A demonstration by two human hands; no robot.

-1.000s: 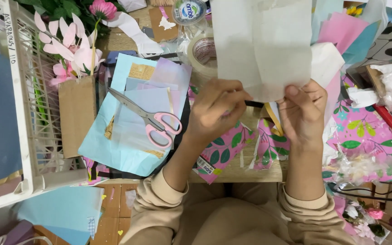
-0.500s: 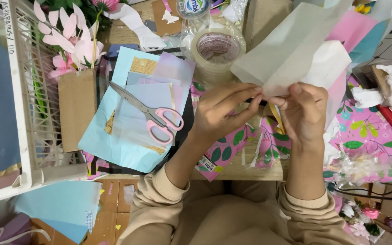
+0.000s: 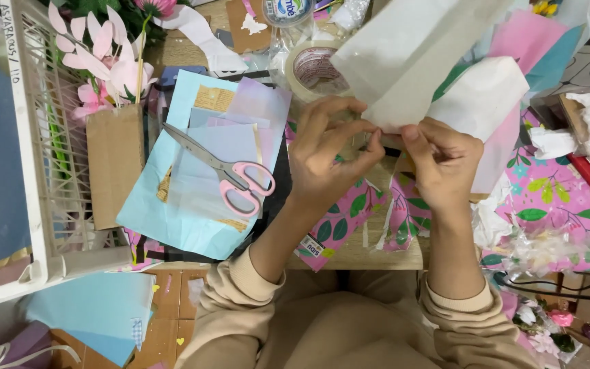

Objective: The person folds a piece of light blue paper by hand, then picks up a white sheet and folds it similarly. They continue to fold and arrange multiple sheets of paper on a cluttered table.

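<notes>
Above the table (image 3: 360, 254), left hand (image 3: 326, 154) and right hand (image 3: 442, 160) both pinch the white paper's (image 3: 414, 58) lower edge, scissors (image 3: 223, 167) lying nearby.

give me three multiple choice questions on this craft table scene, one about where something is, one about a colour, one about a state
1. Where do the scissors lie?
A. on the light blue paper, toward the person's left
B. inside the white basket
C. on the roll of tape

2. What colour are the scissor handles?
A. black
B. pink
C. green

3. How is the pale sheet of paper held?
A. lying flat and untouched on the table
B. pinched at its lower edge by both the left hand and the right hand
C. gripped by the left hand alone

Answers:
1. A, the scissors rest on the blue sheet beside the white basket, not in it.
2. B, both finger loops are pink.
3. B, fingers of both hands meet at the sheet's lower edge, and it rises away from them.
</notes>
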